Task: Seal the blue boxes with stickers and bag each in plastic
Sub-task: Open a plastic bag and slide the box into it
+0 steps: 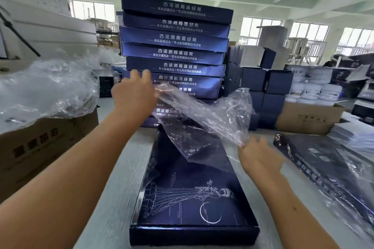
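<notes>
Holding one clear plastic bag (204, 115) at the centre of the frame, over the far end of one blue box (194, 198). Lies flat on the grey surface (125, 188) at lower centre: dark blue, glossy, printed on the lid with a white line drawing of a robed figure and a thin crescent ring. Gripping the bag's upper end with the left hand (134, 95), fingers curled on the film. Meeting its lower corner with the right hand (261, 155); blurred, so cannot tell whether those fingers pinch it. Behind, at upper centre, one stack (176, 52) of the same boxes: nine printed edges counted, the lowest partly hidden. At right, one bagged box (323, 168). At left, one heap of bags (46, 87) on one carton (40, 147).
</notes>
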